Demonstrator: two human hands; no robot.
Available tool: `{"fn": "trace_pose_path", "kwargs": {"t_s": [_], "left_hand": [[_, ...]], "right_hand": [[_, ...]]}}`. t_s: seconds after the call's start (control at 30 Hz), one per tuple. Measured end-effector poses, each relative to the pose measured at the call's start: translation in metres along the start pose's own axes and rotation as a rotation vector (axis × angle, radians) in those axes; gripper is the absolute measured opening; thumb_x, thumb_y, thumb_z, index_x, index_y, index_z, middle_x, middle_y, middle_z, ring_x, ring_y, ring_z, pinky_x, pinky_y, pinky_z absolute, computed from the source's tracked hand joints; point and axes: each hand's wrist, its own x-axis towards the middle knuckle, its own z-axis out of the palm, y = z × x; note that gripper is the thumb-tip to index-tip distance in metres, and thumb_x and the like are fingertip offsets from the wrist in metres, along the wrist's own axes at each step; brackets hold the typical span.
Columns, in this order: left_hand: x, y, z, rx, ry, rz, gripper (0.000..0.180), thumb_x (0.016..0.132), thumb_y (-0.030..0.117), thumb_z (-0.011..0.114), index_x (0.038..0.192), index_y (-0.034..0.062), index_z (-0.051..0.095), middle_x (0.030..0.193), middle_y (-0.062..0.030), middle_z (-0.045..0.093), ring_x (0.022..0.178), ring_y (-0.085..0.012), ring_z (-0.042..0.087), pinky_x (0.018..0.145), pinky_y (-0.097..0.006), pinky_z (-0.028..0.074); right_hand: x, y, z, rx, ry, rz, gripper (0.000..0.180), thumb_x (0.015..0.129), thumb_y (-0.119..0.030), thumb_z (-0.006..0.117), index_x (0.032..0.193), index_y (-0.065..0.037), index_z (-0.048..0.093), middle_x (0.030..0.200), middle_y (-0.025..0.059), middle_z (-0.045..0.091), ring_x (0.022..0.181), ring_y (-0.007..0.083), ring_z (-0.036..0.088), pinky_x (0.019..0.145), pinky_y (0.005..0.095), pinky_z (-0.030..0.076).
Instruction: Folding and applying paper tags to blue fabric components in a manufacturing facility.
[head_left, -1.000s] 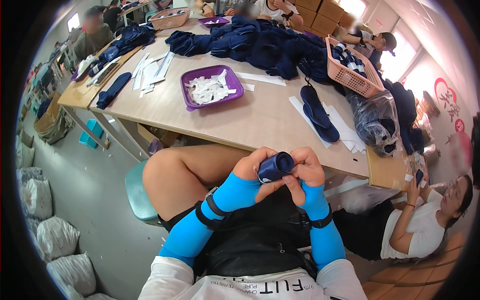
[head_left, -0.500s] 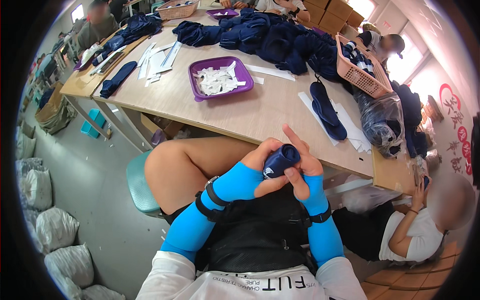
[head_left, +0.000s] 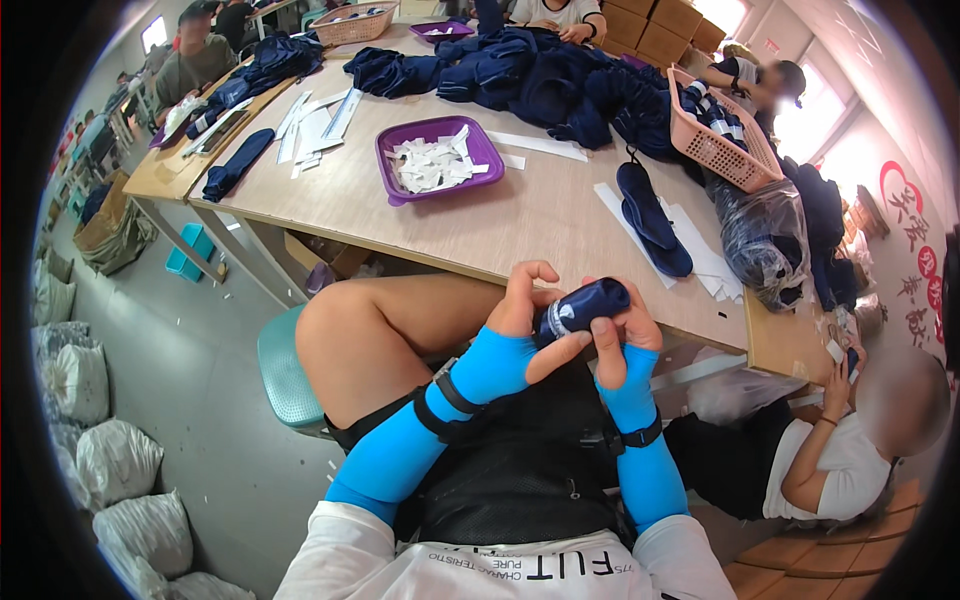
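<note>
Here, two hands [head_left: 523,322] [head_left: 630,338], seemingly one navy roll [head_left: 592,304] between.

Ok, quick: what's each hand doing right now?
Left hand: closed around one end of the navy fabric roll, one finger lifted.
Right hand: closed on the roll's other end.

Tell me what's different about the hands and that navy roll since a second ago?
The navy roll has tipped over to the right, and the left hand has raised its index finger. Nothing was let go: the right hand and left hand still touch the roll. The purple tray of white strips stayed on the table.
</note>
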Motion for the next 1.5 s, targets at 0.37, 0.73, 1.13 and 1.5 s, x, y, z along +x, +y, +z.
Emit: {"fn": "trace_pose_path", "kwargs": {"t_s": [0.37,0.73,1.13,1.5], "left_hand": [[0.002,-0.007,0.004,0.052,0.027,0.150,0.042,0.089,0.009,0.080,0.127,0.0018,0.062,0.111,-0.0101,0.072,0.101,-0.0118,0.065,0.090,-0.027,0.053],[0.001,0.008,0.002,-0.080,-0.031,-0.169,0.040,0.090,0.011,0.080,0.128,0.0016,0.069,0.094,-0.0026,0.073,0.078,-0.0042,0.063,0.069,-0.020,0.052],[0.007,-0.005,0.000,0.109,-0.185,-0.309,0.024,0.103,0.027,0.069,0.102,0.0031,0.064,0.076,-0.0006,0.065,0.067,-0.0062,0.060,0.060,-0.022,0.047],[0.028,-0.025,0.046,0.176,-0.365,-0.091,0.064,0.098,0.018,0.077,0.151,0.0000,0.047,0.115,-0.0063,0.066,0.103,-0.0121,0.061,0.093,-0.028,0.052]], "right_hand": [[-0.012,0.019,-0.008,0.289,0.139,0.036,0.047,0.084,-0.018,0.091,0.097,-0.009,0.047,0.113,0.0105,0.067,0.100,0.0125,0.063,0.083,0.0255,0.052],[-0.005,-0.010,-0.039,0.097,-0.110,0.293,0.074,0.080,-0.021,0.094,0.139,-0.005,0.051,0.105,0.0059,0.067,0.097,0.0126,0.065,0.086,0.0262,0.052],[-0.008,-0.013,-0.046,0.167,-0.306,0.490,0.057,0.095,-0.013,0.078,0.148,-0.002,0.059,0.109,0.0093,0.073,0.073,0.0092,0.063,0.071,0.0239,0.055],[-0.033,-0.003,-0.100,-0.187,-0.165,0.041,0.047,0.092,-0.013,0.076,0.136,-0.002,0.066,0.103,0.0075,0.073,0.072,0.0104,0.064,0.073,0.0266,0.055]]}}
